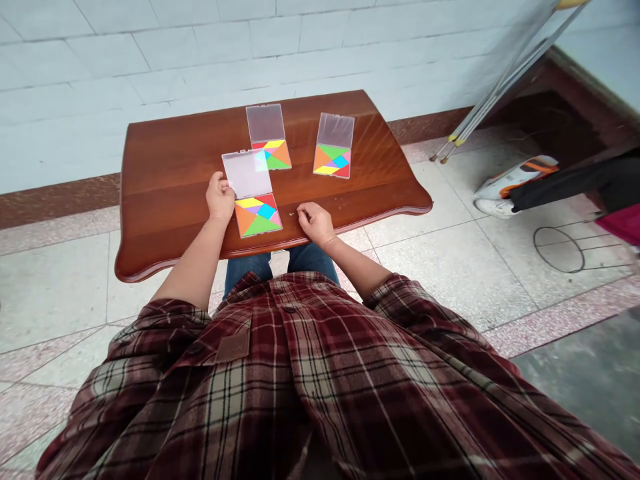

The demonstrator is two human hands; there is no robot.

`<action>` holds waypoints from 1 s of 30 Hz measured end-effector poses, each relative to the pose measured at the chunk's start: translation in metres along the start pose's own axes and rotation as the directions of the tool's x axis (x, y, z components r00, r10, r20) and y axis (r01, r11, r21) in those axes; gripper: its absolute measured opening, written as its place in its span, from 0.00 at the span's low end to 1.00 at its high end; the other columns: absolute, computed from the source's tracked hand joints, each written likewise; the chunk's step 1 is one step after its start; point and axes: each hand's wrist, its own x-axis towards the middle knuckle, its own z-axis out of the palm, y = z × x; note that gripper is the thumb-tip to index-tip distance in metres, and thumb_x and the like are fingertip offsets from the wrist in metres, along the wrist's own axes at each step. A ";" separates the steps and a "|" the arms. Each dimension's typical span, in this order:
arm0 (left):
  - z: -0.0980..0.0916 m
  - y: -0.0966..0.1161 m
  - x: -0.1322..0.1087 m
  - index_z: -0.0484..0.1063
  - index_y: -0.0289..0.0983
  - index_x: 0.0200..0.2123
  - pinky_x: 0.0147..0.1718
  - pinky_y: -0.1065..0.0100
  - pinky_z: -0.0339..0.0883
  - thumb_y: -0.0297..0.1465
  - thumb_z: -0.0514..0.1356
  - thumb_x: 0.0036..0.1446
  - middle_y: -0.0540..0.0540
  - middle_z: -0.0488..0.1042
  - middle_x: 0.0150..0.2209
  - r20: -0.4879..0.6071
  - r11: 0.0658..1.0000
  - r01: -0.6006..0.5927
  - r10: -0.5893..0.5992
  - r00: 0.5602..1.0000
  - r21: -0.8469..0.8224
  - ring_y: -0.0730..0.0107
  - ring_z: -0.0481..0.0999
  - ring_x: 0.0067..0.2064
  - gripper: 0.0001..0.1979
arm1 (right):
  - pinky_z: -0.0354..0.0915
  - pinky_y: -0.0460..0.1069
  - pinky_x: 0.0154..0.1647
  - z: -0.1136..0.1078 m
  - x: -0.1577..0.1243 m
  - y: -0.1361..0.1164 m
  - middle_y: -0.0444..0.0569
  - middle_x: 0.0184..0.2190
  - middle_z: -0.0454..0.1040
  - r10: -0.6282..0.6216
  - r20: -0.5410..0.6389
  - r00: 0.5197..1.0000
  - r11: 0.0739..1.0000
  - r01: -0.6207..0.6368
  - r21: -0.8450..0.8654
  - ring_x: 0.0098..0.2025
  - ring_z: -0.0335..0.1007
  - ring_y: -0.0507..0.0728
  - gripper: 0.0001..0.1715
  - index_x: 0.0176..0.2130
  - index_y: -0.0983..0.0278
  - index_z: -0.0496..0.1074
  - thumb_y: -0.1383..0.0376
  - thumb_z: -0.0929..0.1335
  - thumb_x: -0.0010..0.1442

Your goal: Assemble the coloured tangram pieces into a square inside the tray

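A tangram set [259, 215] lies nearest to me on the table, its colored pieces filling the square tray. Its clear lid [246, 175] is folded open toward the wall and overlaps the set behind it. At the lid's left edge, near the hinge, my left hand [220, 198] has its fingers curled and appears to grip the case. My right hand [317, 223] rests on the table to the right of this set, closed in a loose fist, with no object showing in it. Beyond lie a second tangram set [277, 155] and a third tangram set [333, 161], both with lids open.
The brown wooden table [175, 157] stands by a white tiled wall [220, 50]. On the right, crutches [483, 100] lean beside a person's leg and white shoe [495, 207]. A wire ring frame [559, 250] is on the floor nearby.
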 end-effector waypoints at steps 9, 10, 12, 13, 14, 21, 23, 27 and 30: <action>0.000 0.002 -0.004 0.64 0.37 0.52 0.44 0.60 0.74 0.33 0.59 0.54 0.43 0.76 0.38 -0.043 0.985 0.147 -0.151 0.988 -0.089 0.66 0.79 0.38 0.21 | 0.64 0.49 0.53 -0.002 -0.001 -0.001 0.53 0.43 0.78 0.007 0.018 1.000 1.000 -0.007 -0.006 0.48 0.72 0.56 0.16 0.42 0.63 0.74 0.66 0.58 0.65; -0.001 0.002 -0.006 0.64 0.37 0.51 0.44 0.61 0.74 0.34 0.59 0.54 0.43 0.76 0.38 -0.050 0.985 0.145 -0.150 0.987 -0.092 0.67 0.78 0.38 0.21 | 0.64 0.49 0.52 -0.003 -0.002 -0.002 0.53 0.43 0.78 0.007 0.028 1.000 1.000 -0.007 -0.006 0.48 0.72 0.56 0.16 0.42 0.63 0.74 0.66 0.58 0.65; -0.004 0.003 -0.010 0.64 0.38 0.50 0.44 0.62 0.74 0.35 0.59 0.53 0.44 0.76 0.38 -0.061 0.988 0.125 -0.131 0.989 -0.091 0.68 0.78 0.38 0.21 | 0.65 0.48 0.51 -0.003 -0.003 -0.003 0.53 0.43 0.78 -0.001 0.040 0.999 1.000 0.002 -0.004 0.47 0.73 0.56 0.16 0.42 0.63 0.74 0.66 0.58 0.65; -0.006 0.003 -0.013 0.64 0.39 0.50 0.45 0.62 0.74 0.35 0.59 0.53 0.45 0.76 0.38 -0.061 0.989 0.115 -0.120 0.991 -0.091 0.69 0.78 0.38 0.21 | 0.65 0.48 0.51 -0.003 -0.005 -0.003 0.53 0.42 0.78 -0.010 0.038 0.999 1.000 0.010 -0.001 0.46 0.73 0.56 0.16 0.42 0.63 0.74 0.66 0.58 0.65; -0.008 0.003 -0.015 0.64 0.39 0.50 0.45 0.63 0.74 0.36 0.59 0.52 0.45 0.76 0.38 -0.047 0.990 0.106 -0.111 0.993 -0.091 0.69 0.78 0.38 0.21 | 0.66 0.49 0.50 -0.003 -0.006 -0.003 0.53 0.42 0.78 -0.020 0.030 0.999 1.000 0.020 0.003 0.46 0.73 0.56 0.16 0.41 0.63 0.74 0.66 0.58 0.66; -0.019 0.006 -0.030 0.65 0.38 0.48 0.43 0.64 0.73 0.38 0.62 0.46 0.47 0.76 0.37 -0.059 0.985 0.079 -0.089 0.994 -0.156 0.70 0.77 0.37 0.25 | 0.68 0.47 0.43 0.006 -0.015 0.001 0.50 0.35 0.79 -0.126 -0.073 0.989 0.987 0.133 0.093 0.38 0.75 0.55 0.14 0.39 0.62 0.75 0.65 0.60 0.66; -0.021 0.008 -0.033 0.66 0.38 0.48 0.43 0.65 0.73 0.37 0.62 0.45 0.47 0.77 0.37 -0.073 0.984 0.073 -0.086 0.994 -0.160 0.71 0.77 0.36 0.25 | 0.68 0.47 0.41 0.006 -0.017 0.001 0.49 0.34 0.78 -0.163 -0.083 0.983 0.978 0.172 0.117 0.37 0.75 0.54 0.14 0.38 0.62 0.75 0.65 0.61 0.66; -0.025 0.014 -0.037 0.66 0.38 0.48 0.41 0.67 0.72 0.36 0.62 0.45 0.48 0.77 0.36 -0.064 0.989 0.077 -0.085 0.994 -0.129 0.72 0.76 0.35 0.25 | 0.68 0.47 0.40 0.002 -0.018 -0.001 0.49 0.34 0.78 -0.216 -0.030 0.976 0.963 0.218 0.160 0.36 0.74 0.54 0.13 0.39 0.62 0.75 0.66 0.61 0.66; -0.027 0.017 -0.038 0.66 0.39 0.48 0.41 0.67 0.72 0.36 0.63 0.46 0.49 0.76 0.35 -0.070 0.991 0.063 -0.071 0.995 -0.114 0.72 0.76 0.35 0.24 | 0.68 0.46 0.41 0.000 -0.018 -0.002 0.49 0.36 0.79 -0.226 0.021 0.974 0.957 0.218 0.191 0.37 0.74 0.53 0.12 0.39 0.61 0.75 0.66 0.62 0.66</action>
